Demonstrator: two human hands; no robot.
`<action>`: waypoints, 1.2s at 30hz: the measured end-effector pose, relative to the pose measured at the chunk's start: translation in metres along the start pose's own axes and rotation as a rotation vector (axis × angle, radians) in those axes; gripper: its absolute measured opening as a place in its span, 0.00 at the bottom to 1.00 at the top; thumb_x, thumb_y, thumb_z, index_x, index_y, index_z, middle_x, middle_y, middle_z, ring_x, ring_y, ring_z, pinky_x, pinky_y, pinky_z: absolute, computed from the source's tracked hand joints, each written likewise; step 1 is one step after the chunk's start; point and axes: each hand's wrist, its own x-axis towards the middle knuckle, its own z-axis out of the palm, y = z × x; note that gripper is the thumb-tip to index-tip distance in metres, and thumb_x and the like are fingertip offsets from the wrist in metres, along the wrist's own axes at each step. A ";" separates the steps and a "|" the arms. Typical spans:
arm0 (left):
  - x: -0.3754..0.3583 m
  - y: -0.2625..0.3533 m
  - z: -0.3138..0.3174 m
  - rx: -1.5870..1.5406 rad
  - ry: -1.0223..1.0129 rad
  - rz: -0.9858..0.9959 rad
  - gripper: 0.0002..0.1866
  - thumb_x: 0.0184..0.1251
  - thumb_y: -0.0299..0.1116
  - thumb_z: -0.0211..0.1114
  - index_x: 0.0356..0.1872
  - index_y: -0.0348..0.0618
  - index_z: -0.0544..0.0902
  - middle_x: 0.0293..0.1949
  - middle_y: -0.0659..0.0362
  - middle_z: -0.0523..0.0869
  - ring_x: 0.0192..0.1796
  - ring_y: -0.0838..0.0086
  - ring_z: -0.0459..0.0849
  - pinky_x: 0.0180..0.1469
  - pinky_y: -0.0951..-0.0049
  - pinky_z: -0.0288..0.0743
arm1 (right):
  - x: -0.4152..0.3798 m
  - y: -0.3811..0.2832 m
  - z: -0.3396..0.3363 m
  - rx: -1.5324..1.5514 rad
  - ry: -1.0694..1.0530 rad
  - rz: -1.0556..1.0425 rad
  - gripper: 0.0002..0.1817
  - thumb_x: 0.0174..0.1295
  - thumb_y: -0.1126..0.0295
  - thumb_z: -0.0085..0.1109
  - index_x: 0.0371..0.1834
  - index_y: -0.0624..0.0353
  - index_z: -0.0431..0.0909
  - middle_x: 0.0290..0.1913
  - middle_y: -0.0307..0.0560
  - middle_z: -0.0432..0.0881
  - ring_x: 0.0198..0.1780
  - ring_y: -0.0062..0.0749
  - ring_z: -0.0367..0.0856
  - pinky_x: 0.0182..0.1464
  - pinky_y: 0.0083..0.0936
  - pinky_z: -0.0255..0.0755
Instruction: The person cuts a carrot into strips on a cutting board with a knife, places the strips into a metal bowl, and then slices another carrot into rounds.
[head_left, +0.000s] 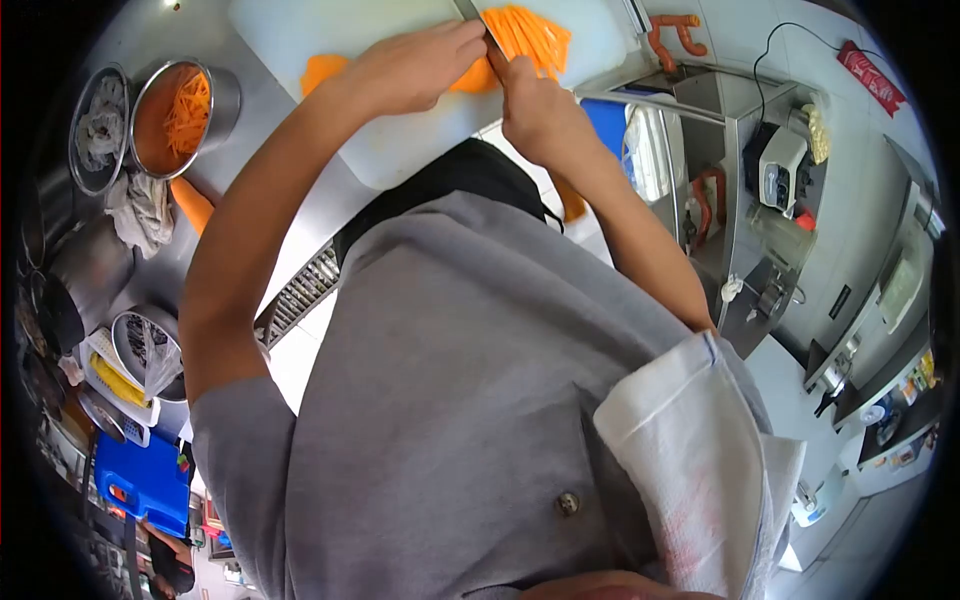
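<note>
Near the white cutting board's (390, 150) right edge, your right hand (540, 110) clamps the steel-bladed knife (493, 50), pointing away, just right of orange vegetable slices (473, 80) pinned by your left hand (408, 72).

knife (467, 9) and white board (385, 150) cut off (by the top edge)

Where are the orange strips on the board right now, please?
In the head view, the orange strips lie at the top, right of centre, on the white board, beside the knife and just above the right hand.
</note>
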 end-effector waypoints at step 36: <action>-0.014 -0.006 0.014 -0.059 0.197 0.028 0.16 0.60 0.19 0.57 0.51 0.35 0.75 0.53 0.53 0.76 0.59 0.57 0.76 0.59 0.60 0.75 | -0.008 -0.020 0.012 0.050 -0.004 0.042 0.15 0.60 0.73 0.54 0.47 0.69 0.66 0.37 0.70 0.84 0.40 0.67 0.86 0.43 0.54 0.80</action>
